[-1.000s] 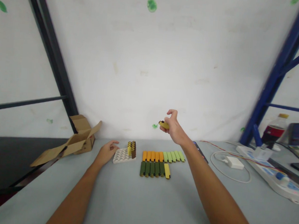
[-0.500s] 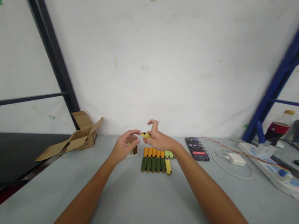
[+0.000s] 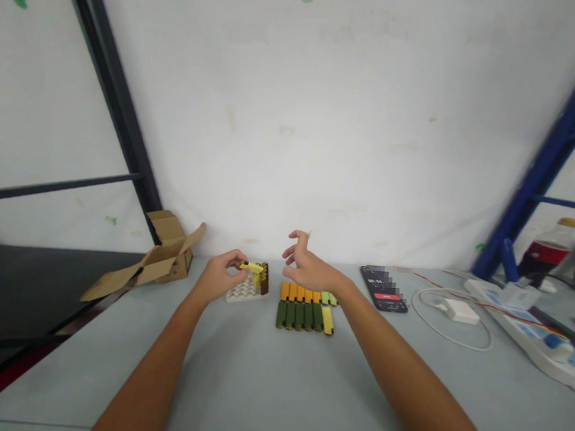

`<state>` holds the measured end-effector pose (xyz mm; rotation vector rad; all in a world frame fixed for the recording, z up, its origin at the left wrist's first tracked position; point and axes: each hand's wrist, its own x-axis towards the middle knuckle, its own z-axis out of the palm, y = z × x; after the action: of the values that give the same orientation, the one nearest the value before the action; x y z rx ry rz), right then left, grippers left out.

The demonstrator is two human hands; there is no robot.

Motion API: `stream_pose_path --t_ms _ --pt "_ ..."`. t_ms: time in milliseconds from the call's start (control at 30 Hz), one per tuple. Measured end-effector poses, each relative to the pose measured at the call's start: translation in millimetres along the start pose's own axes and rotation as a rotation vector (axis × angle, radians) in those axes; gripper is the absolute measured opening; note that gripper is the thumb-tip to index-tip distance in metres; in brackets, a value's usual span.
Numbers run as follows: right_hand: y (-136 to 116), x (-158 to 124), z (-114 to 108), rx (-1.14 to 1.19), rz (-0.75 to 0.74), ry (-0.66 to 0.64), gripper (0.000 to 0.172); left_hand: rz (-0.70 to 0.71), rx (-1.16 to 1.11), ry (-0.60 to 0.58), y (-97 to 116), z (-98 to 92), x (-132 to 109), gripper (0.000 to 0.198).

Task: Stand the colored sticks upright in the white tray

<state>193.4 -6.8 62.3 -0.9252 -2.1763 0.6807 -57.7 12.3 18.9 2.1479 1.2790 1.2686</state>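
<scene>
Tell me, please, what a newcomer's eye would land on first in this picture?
Probably the neat rows of orange, light green and dark green pieces mid-table. Just left of them, the left hand pinches a yellow piece over a white tray, while the right hand hovers open above the rows.

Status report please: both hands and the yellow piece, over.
Left hand pinches yellow piece above white tray. Right hand open, empty, over orange pieces. Nothing between piece and tray.

Matt smooth grey tabletop point(image 3: 256, 384); plastic-looking coloured blocks point(image 3: 305, 305); white plastic tray point(image 3: 241, 292); brown cardboard box point(image 3: 159, 262); glossy phone point(image 3: 383, 288).
</scene>
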Motion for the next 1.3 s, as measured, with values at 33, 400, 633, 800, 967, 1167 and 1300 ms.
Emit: stream_pose_path --t_ms 33,400,633,800,967,1167,1300 --pt "2 -1 -8 0.017 0.024 -0.028 0.059 -0.014 0.042 -0.036 -4 -3.5 0 0.017" --pt "39 -59 -39 0.001 0.144 -0.050 0.022 -0.058 0.140 -0.170 -23 11.3 -4 0.012" --pt "76 -96 -41 -0.006 0.221 -0.121 0.017 -0.067 0.190 -0.217 -23 16.0 -5 0.009" --pt "75 -97 -37 -0.151 0.174 -0.071 0.018 -0.078 0.239 -0.204 -17 19.2 -4 0.010" --pt "72 -95 -31 -0.234 0.066 -0.139 0.026 -0.067 0.264 -0.180 -17 21.6 -2 0.018" --pt "72 -96 -24 -0.302 -0.049 -0.315 0.042 -0.068 0.269 -0.226 -16 16.9 -1 0.032" --pt "75 -96 -21 -0.298 -0.048 -0.331 0.039 -0.026 0.355 -0.231 -14 14.3 0 0.032"
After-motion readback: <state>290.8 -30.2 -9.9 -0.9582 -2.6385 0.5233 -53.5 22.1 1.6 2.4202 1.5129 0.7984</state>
